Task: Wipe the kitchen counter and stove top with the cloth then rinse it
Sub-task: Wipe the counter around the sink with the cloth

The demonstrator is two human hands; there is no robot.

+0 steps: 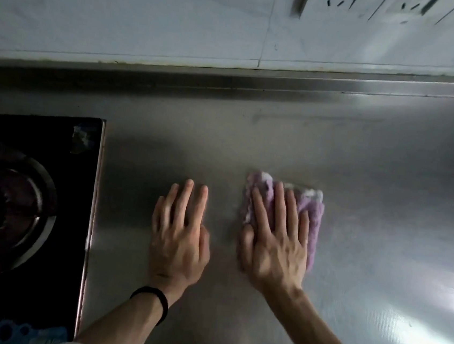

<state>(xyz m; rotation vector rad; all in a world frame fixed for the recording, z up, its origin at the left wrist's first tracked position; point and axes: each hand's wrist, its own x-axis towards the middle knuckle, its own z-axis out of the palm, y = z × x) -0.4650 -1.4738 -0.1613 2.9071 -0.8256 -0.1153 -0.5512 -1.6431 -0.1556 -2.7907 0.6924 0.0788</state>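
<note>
- The black stove top (30,193) sits at the left edge of the steel counter (372,187), with a round burner (9,210) on it.
- The left hand (178,236), a dark band (154,301) on its wrist, lies flat on the counter, fingers straight, grasping nothing.
- The right hand (274,241) presses flat on the purple cloth (310,217), fingers straight, just right of the left hand.
- A white wall (152,15) runs along the far side.

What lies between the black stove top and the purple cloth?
In the head view, only the left hand, resting flat on the steel counter, lies between the stove top and the cloth; the rest is bare metal.
</note>
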